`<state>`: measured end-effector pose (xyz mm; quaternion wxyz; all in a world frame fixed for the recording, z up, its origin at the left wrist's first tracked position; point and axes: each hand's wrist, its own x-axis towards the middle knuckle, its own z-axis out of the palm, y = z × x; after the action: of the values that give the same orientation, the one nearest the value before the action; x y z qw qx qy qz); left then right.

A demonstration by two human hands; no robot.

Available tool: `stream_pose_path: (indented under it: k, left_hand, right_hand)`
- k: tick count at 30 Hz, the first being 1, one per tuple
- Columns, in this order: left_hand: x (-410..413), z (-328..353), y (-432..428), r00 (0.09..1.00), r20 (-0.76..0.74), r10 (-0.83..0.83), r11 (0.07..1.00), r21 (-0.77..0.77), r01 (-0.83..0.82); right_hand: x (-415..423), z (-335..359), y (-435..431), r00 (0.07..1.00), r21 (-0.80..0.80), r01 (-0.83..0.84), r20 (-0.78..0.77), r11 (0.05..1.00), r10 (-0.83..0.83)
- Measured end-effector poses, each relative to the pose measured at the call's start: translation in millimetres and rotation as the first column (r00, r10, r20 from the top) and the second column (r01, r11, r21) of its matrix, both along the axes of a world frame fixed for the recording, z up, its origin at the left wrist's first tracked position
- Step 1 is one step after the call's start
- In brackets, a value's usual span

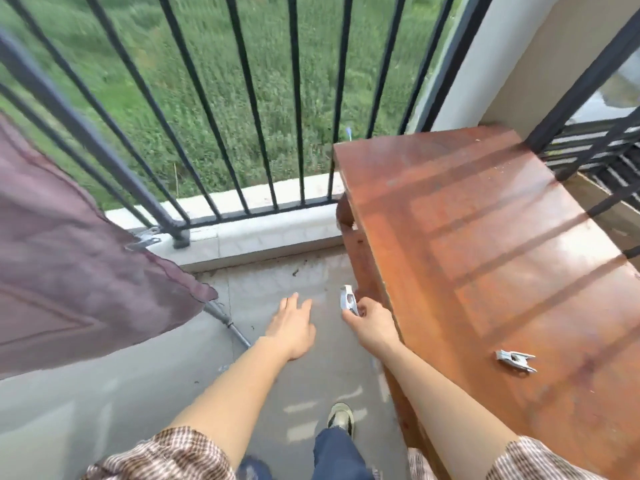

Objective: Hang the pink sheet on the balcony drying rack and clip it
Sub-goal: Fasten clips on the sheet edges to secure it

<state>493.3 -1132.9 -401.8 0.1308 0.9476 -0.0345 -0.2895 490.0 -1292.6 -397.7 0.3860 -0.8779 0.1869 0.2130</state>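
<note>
The pink sheet [69, 265] hangs at the left, draped over a rack whose metal leg [225, 322] shows below the cloth's corner. My right hand [372, 322] pinches a silver metal clip [347, 297] beside the wooden table's left edge. My left hand [292, 325] reaches forward over the floor with fingers spread and holds nothing. A second silver clip [516, 360] lies on the table top. Another clip [147, 239] is at the sheet's far edge near the railing base.
A reddish wooden table [485, 237] fills the right side. Black railing bars [242, 116] close the balcony ahead, on a low tiled kerb [270, 216]. Grey floor [294, 393] lies between sheet and table, with my shoe [342, 415] on it.
</note>
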Motion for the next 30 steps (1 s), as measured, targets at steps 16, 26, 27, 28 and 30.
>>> stream_pose_path:
  k: [16,26,27,28,30]
  left_hand:
    - [-160.0,83.8,469.3,0.706,0.255,0.661,0.734,-0.026,-0.678]
    - [-252.9,144.4,687.7,0.463,0.372,0.805,0.483,0.045,-0.875]
    - [-260.4,148.3,709.3,0.441,0.383,0.812,0.461,0.044,-0.887]
    - [-268.0,151.8,731.5,0.42,0.394,0.817,0.44,0.044,-0.897]
    - [-283.5,157.6,780.0,0.382,0.42,0.823,0.403,0.042,-0.914]
  right_hand:
    - [-30.5,38.6,484.1,0.786,0.19,-0.616,0.202,0.764,0.584]
    - [-87.4,122.5,773.9,0.582,0.375,-0.801,0.305,0.466,0.754]
    - [-94.6,129.1,800.6,0.561,0.399,-0.809,0.305,0.432,0.77]
    - [-101.6,135.2,827.0,0.543,0.429,-0.811,0.298,0.398,0.785]
    - [-114.9,145.9,880.3,0.5,0.49,-0.811,0.299,0.319,0.813]
